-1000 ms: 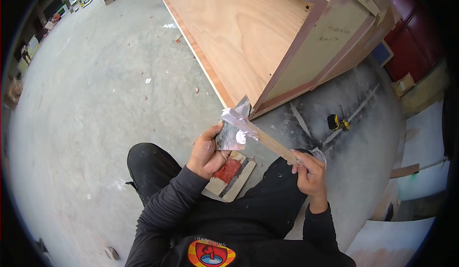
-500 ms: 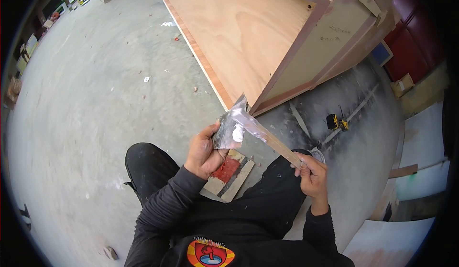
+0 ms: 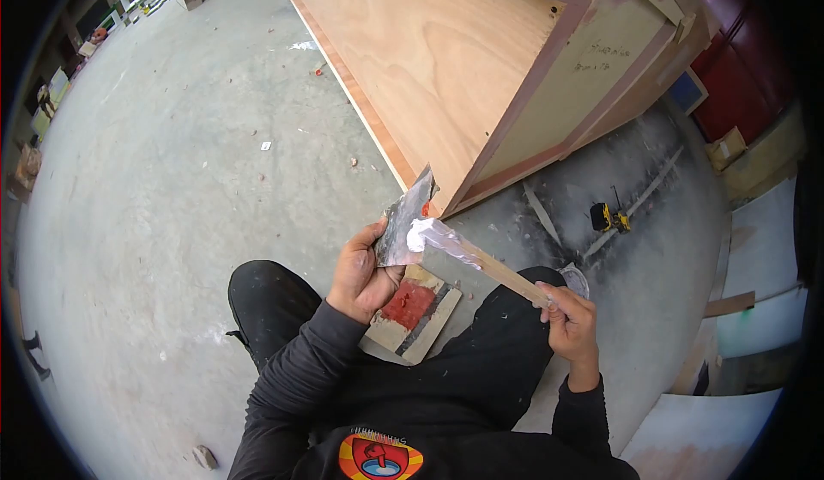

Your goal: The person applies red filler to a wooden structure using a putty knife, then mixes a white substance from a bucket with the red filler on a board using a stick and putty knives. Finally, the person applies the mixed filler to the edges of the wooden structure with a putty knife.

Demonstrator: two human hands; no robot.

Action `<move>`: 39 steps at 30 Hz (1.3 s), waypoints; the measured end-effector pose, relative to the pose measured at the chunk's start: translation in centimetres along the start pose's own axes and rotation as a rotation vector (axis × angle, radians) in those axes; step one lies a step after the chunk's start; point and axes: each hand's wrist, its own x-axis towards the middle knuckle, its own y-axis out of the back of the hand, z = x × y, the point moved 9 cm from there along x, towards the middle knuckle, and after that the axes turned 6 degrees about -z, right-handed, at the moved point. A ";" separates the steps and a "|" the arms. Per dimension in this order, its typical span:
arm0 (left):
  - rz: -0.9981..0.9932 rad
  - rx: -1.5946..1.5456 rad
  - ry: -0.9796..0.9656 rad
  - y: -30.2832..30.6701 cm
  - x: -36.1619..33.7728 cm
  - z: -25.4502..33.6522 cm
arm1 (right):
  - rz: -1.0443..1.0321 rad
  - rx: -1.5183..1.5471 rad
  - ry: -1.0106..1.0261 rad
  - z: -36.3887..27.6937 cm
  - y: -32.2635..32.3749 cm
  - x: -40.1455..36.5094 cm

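Note:
My left hand is closed around the lower edge of a thin grey metal scraper plate, which is tilted upward. A dab of white paste sits on the plate's right side. In my right hand I pinch the end of a flat wooden stick. The stick's far end is coated in the white paste and touches the dab on the plate. Below my left hand, a board with red paste lies on the floor between my legs.
A large plywood cabinet stands just ahead, its near corner close to the plate. A yellow and black power tool rests on the dusty floor at right. Pale panels lie along the right side. A stone-like chunk is at lower left.
The stick's coated end has drawn down and left across the plate, gathering the white paste near its right edge. The plate has turned slightly. Both hands keep their hold.

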 end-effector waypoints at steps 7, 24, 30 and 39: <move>0.039 0.088 -0.084 -0.4 0.1 1.3 | -0.002 0.151 -0.146 1.6 0.3 -1.9; 0.153 0.505 -0.219 -1.3 -0.1 2.4 | -0.058 0.361 -0.198 2.1 -0.3 -3.6; 0.207 0.238 -0.057 0.9 -0.1 -1.5 | 0.073 0.188 -0.034 -0.6 -0.4 -1.1; 0.144 0.132 0.057 0.0 -0.7 -3.5 | 0.141 0.060 0.020 -2.5 -1.2 0.3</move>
